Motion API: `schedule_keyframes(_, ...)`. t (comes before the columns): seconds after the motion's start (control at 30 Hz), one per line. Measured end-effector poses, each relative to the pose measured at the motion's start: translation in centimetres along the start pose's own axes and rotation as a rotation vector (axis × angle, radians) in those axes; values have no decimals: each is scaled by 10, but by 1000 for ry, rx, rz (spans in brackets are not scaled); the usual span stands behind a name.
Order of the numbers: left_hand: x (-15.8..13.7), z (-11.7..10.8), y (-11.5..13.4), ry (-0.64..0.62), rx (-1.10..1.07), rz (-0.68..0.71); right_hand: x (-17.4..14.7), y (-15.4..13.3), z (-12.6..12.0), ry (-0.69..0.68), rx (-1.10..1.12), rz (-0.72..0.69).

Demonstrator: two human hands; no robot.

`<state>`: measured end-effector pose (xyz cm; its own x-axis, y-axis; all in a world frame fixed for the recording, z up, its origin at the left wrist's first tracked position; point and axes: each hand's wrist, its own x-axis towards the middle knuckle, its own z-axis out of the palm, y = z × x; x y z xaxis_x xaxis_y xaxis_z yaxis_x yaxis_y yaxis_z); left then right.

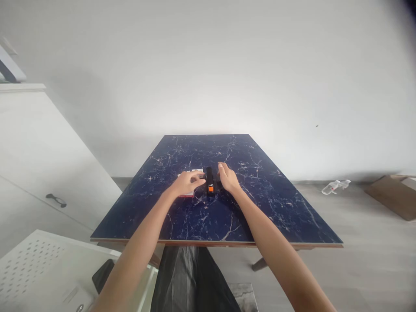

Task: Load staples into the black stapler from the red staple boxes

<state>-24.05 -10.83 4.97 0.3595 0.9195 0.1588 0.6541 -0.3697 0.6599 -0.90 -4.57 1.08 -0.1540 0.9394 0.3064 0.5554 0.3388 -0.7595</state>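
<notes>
A slim black object (209, 178) with an orange patch near its front end lies lengthwise on the dark blue marbled table (201, 221). It resembles a stapler, but its kind is not certain. To its left is my left hand (187, 183), thumb and fingers apart, close to its side. Beneath that hand lies a flat white item (197, 189) with a red edge, mostly covered. My right hand (227, 177) is just right of the black object, slightly curled and apart from it, and appears to hold nothing.
A white cabinet (48, 147) with a dark handle stands left. At the lower left is a white perforated piece of furniture (35, 268). Clear plastic bottles (334, 186) and a cardboard box (391, 195) lie on the floor at right. A pale wall (208, 78) rises behind the table.
</notes>
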Motion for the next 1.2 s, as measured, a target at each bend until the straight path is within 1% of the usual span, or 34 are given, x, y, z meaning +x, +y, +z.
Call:
schedule_keyframes(0.07, -9, -20, -7, -51, 18, -36, -1, 1, -1, -30, -14, -32)
schedule_keyframes(0.13, -18, -39, -16, -185, 33, -82, -4, -1, -1, -62, -16, -65)
schedule_keyframes(0.2, -23, -47, -23, -317, 61, -120, -6, -6, 2, -95, -15, -102)
schedule_keyframes(0.23, -24, -47, -24, -347, 85, -140, -7, -9, 3, -110, -15, -120)
schedule_keyframes(0.27, -23, -43, -23, -340, 111, -158, -9, -11, 5, -123, -15, -135)
schedule_keyframes(0.33, -18, -27, -17, -229, 156, -172, -10, -15, 6, -139, -15, -156)
schedule_keyframes(0.4, -11, -9, -9, -93, 158, -114, -12, -17, 6, -139, -11, -166)
schedule_keyframes(0.47, -7, 4, -4, -27, 115, -37, -12, -16, 5, -137, 0, -163)
schedule_keyframes(0.53, -5, 9, -4, -27, 62, -20, -12, -15, 4, -144, 10, -149)
schedule_keyframes(0.6, -6, 7, -7, -64, 28, -37, -11, -14, 3, -158, 10, -126)
schedule_keyframes(0.7, -9, 5, -12, -121, 43, -16, -11, -13, 3, -177, -5, -103)
schedule_keyframes(0.73, -9, 6, -12, -119, 58, -6, -11, -13, 3, -178, -10, -101)
schedule_keyframes(0.87, -9, 17, -5, -45, 128, 15, -12, -14, 3, -173, -21, -105)
schedule_keyframes(0.97, -9, 24, -3, -32, 169, 16, -12, -14, 2, -178, -18, -104)
schedule_keyframes(1.1, -10, 25, -6, -33, 195, 20, -12, -13, 2, -181, 2, -78)
schedule_keyframes(1.2, -9, 23, -7, -25, 209, 51, -12, -13, 2, -200, 35, -56)
